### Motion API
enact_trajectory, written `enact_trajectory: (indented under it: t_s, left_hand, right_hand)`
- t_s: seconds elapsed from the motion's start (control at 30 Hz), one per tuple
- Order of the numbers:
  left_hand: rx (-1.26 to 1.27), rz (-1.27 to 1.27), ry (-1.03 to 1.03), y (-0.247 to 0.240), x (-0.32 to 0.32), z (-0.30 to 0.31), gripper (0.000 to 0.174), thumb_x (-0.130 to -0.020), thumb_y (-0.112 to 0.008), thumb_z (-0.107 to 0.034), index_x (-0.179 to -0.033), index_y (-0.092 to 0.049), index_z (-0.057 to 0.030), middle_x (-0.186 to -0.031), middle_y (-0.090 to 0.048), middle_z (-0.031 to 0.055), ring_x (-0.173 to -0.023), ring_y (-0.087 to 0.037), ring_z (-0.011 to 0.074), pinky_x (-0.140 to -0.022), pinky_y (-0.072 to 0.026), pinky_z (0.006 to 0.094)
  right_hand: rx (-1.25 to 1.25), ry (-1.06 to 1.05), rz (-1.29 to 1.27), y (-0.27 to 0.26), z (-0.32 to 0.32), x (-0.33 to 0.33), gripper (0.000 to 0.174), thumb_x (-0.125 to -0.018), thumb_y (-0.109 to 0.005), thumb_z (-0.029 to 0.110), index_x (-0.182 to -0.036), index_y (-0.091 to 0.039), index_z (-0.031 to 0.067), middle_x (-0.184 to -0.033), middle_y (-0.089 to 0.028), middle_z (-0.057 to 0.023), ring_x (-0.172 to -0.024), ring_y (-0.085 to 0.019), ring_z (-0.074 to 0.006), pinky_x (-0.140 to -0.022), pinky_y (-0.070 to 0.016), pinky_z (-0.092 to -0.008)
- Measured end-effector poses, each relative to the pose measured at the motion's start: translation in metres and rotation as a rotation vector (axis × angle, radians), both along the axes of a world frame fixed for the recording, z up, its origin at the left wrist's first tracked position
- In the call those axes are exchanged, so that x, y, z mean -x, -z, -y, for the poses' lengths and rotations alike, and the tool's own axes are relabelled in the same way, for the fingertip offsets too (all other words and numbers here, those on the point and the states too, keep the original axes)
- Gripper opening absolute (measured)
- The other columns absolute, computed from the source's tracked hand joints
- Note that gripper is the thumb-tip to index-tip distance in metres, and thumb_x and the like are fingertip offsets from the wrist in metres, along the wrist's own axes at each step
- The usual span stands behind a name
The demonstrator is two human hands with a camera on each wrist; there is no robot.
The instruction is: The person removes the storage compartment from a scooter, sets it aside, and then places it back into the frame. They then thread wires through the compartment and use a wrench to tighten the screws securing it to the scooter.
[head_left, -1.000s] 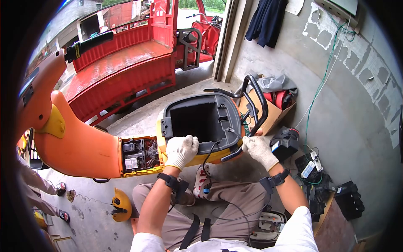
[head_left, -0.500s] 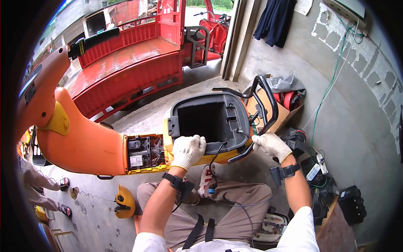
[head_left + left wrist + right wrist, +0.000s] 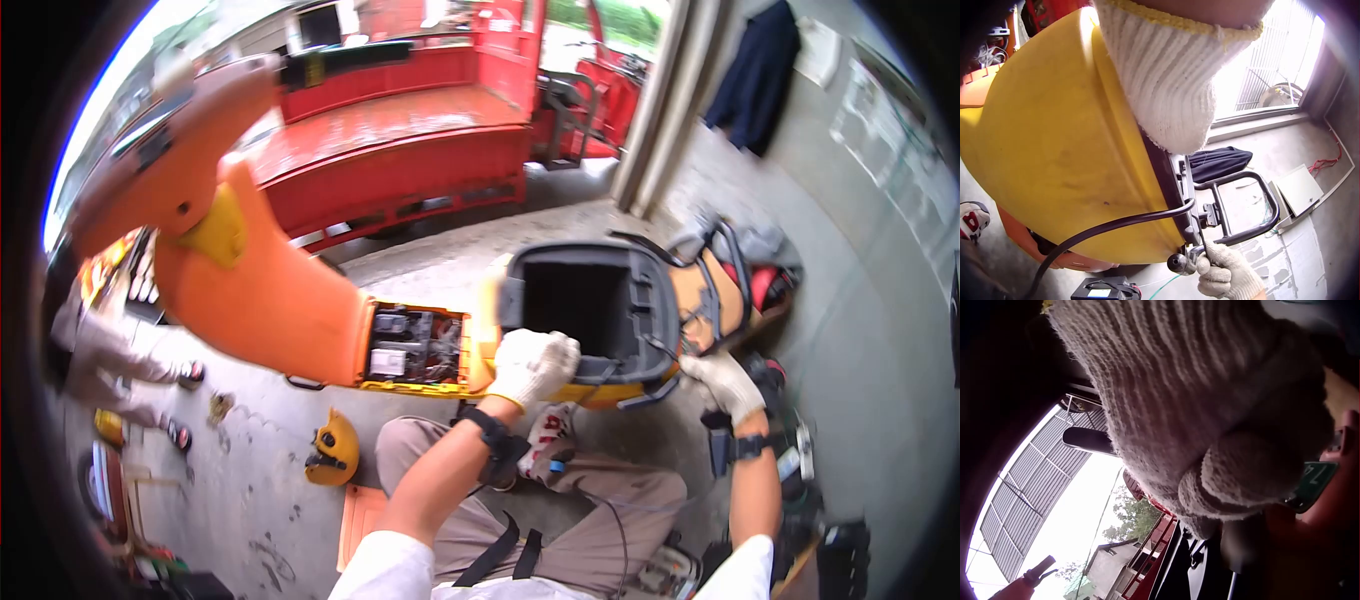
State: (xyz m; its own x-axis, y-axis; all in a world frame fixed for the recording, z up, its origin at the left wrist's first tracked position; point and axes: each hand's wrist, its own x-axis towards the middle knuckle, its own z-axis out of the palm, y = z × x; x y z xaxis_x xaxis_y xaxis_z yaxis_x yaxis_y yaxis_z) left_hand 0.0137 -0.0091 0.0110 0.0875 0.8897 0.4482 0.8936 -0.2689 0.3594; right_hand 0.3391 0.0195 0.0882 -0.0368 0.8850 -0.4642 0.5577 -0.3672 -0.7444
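Observation:
An orange and yellow scooter body (image 3: pixel 290 315) lies across the head view with its black storage bin (image 3: pixel 650 300) uncovered. My gloved left hand (image 3: pixel 537 366) grips the bin's near rim beside the yellow panel (image 3: pixel 1066 137); its fingertips are hidden in the left wrist view. At the bin's rear near corner, my gloved right hand (image 3: pixel 725 388) pinches a thin dark piece, rod or cable, beside the black rear rack (image 3: pixel 1266 194). A black cable (image 3: pixel 1116 222) loops from the rim down past the yellow panel. The right glove (image 3: pixel 1210 419) fills much of the right wrist view.
Exposed electrical parts (image 3: pixel 415 345) sit in the body's middle opening. A yellow helmet-like shell (image 3: pixel 333 450) lies on the floor at left, near a standing person's legs (image 3: pixel 120 350). Behind is a red cargo vehicle (image 3: pixel 400 170); black battery-like blocks (image 3: pixel 843 560) lie at right.
The head view has turned, so the scooter and both hands appear farther right. My left hand stays at the near rim and my right hand at the rear corner.

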Motion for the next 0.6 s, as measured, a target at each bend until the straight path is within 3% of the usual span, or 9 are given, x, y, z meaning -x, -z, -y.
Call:
enact_trajectory:
  t_s: [0.23,0.3,0.43,0.47,0.6]
  left_hand:
    - [-0.021,0.167,-0.024,0.008,0.002,0.002,0.039,-0.097,-0.06,-0.034,-0.068,-0.07,-0.0099,-0.063,-0.068,0.018,-0.06,-0.069,0.04,-0.063,-0.0571,0.0517]
    - [-0.032,0.144,-0.037,0.01,0.001,0.001,0.038,-0.097,-0.06,-0.033,-0.068,-0.07,-0.0092,-0.063,-0.068,0.0178,-0.06,-0.069,0.0395,-0.062,-0.057,0.0511]
    - [0.02,0.131,-0.032,0.008,0.0,0.002,0.039,-0.097,-0.059,-0.033,-0.069,-0.07,-0.0087,-0.063,-0.068,0.0181,-0.06,-0.069,0.0392,-0.062,-0.057,0.0504]
    - [0.028,0.131,-0.03,0.009,-0.001,0.002,0.039,-0.097,-0.059,-0.033,-0.069,-0.07,-0.0087,-0.063,-0.068,0.0181,-0.06,-0.069,0.0391,-0.062,-0.057,0.0503]
    - [0.021,0.126,-0.029,0.008,0.0,0.001,0.04,-0.096,-0.059,-0.033,-0.067,-0.07,-0.0088,-0.064,-0.069,0.0177,-0.06,-0.069,0.0388,-0.062,-0.0571,0.0498]
  right_hand:
    - [-0.068,-0.153,-0.097,0.029,0.027,0.009,0.06,-0.102,-0.06,0.055,-0.077,-0.067,0.0016,-0.052,-0.053,-0.0028,-0.04,-0.048,-0.0122,-0.037,-0.0374,-0.0274]
    - [-0.072,-0.072,-0.222,0.04,0.043,0.03,0.059,-0.104,-0.057,0.055,-0.08,-0.066,0.0016,-0.055,-0.056,-0.0028,-0.041,-0.05,-0.0117,-0.037,-0.0377,-0.0246]
    - [0.075,0.189,-0.544,0.042,0.058,0.094,0.042,-0.106,-0.058,0.048,-0.099,-0.065,0.0076,-0.068,-0.063,-0.0013,-0.042,-0.05,-0.0082,-0.036,-0.0375,-0.0227]
    - [0.162,0.211,-0.778,0.058,0.048,0.097,0.034,-0.109,-0.053,0.041,-0.103,-0.066,0.0105,-0.077,-0.067,-0.0017,-0.048,-0.053,-0.0068,-0.038,-0.0407,-0.0219]
    - [0.22,0.256,-1.18,0.072,0.025,0.127,0.027,-0.113,-0.046,0.03,-0.111,-0.064,0.0097,-0.092,-0.07,-0.003,-0.064,-0.063,-0.0068,-0.048,-0.0493,-0.0204]
